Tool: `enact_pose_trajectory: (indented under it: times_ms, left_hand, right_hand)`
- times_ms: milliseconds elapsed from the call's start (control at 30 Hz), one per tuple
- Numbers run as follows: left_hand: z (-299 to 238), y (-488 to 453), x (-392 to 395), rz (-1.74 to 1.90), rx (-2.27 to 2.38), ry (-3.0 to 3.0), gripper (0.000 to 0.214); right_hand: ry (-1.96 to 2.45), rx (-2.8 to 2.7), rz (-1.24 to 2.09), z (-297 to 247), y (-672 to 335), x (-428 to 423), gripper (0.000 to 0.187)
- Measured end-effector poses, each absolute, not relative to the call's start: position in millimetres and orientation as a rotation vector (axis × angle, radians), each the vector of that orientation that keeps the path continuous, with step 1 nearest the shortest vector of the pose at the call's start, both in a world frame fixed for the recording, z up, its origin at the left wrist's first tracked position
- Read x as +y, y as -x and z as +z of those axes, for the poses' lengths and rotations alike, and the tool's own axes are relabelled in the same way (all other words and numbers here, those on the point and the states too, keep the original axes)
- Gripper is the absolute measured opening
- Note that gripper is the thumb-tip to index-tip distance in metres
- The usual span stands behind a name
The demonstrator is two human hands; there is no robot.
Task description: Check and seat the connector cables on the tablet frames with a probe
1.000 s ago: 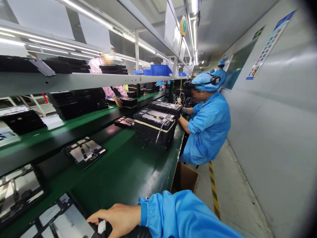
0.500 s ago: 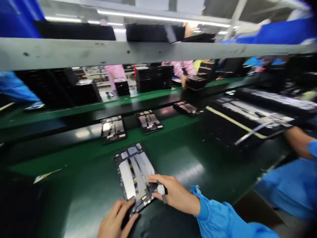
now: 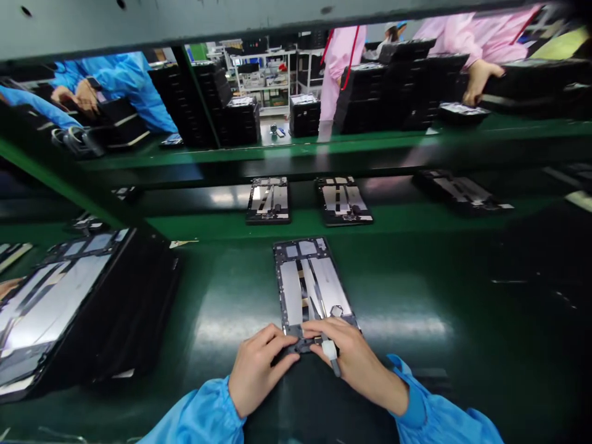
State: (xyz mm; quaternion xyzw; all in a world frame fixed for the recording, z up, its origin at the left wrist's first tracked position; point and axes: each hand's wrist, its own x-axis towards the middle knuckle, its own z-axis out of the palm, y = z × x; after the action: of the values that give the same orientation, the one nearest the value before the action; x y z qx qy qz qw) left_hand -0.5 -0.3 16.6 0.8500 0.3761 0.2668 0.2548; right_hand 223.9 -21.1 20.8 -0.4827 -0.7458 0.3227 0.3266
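An opened tablet [image 3: 290, 280], its pale batteries and dark flex cables exposed, lies on the green worktop in front of me. My left hand [image 3: 263, 364] pinches the tablet's near left edge between thumb and fingers. In the closed fingers of my right hand [image 3: 354, 357] is a slim tool, apparently tweezers [image 3: 335, 369], with a white square piece around its dark rear end. Its thin tips seem to point away over the batteries. The right fingertips touch the tablet's near end, close to the left ones, and hide part of it.
Two opened tablets [image 3: 268, 200] lie side by side beyond, with another [image 3: 465, 190] farther right. At left, a tall black stack [image 3: 134, 308] has an open tablet on top. Co-workers in pink [image 3: 493, 37] and blue sleeves [image 3: 127, 77] handle black trays [image 3: 393, 92] across the line.
My view has swung left and down, bringing the left stack into sight. Both hands are now closer together at the tablet's near end; the left has moved up along its edge.
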Motion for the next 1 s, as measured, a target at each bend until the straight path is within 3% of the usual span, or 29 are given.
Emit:
enact_pose_trajectory:
  times_ms: [267, 467, 600, 767, 1000]
  left_hand:
    - [18, -12, -1, 0.711, 1.028, -2.063, 0.011]
    - [20, -16, -2, 0.701, 1.067, -1.747, 0.010]
    - [24, -12, -1, 0.723, 1.061, -1.906, 0.021]
    - [24, -10, -2, 0.749, 1.020, -2.052, 0.009]
    - [24, -12, -5, 0.659, 1.107, -2.200, 0.018]
  right_hand:
    - [1.185, -1.901, 0.801, 22, -212, -21, 0.028]
    - [1.200, -1.878, 0.843, 27, -213, -20, 0.033]
    - [1.195, -1.870, 0.825, 27, -211, -21, 0.033]
    - [1.221, -1.884, 0.843, 27, -212, -21, 0.028]
    - [1.238, -1.926, 0.896, 29, -213, -22, 0.032]
